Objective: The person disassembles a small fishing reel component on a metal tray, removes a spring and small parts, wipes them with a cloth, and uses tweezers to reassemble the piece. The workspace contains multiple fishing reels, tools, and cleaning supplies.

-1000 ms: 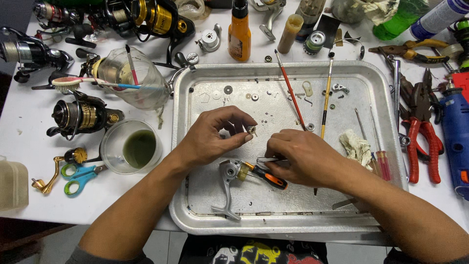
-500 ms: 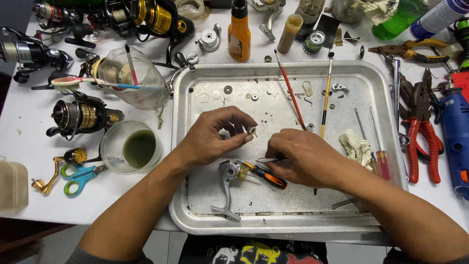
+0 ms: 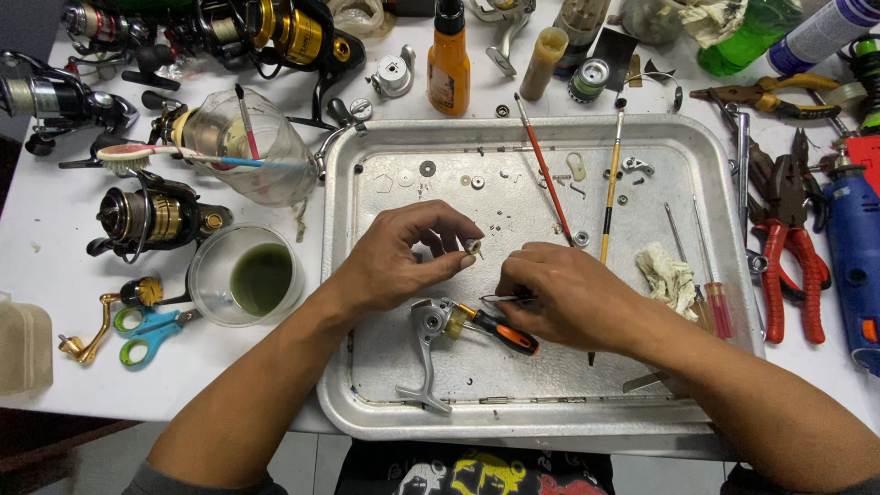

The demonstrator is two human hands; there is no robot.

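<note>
I am seeing no shift since a second ago | left hand pinching small metal part over tray | right hand gripping thin tool beside it

Inside the metal tray the front part is mostly bare, so a hand could slide in there. A silver reel handle and an orange screwdriver lie in the middle. Two long brushes cross the back. Left of the tray, a cup of green liquid and a reel block the way. Right, red pliers crowd the edge.
</note>
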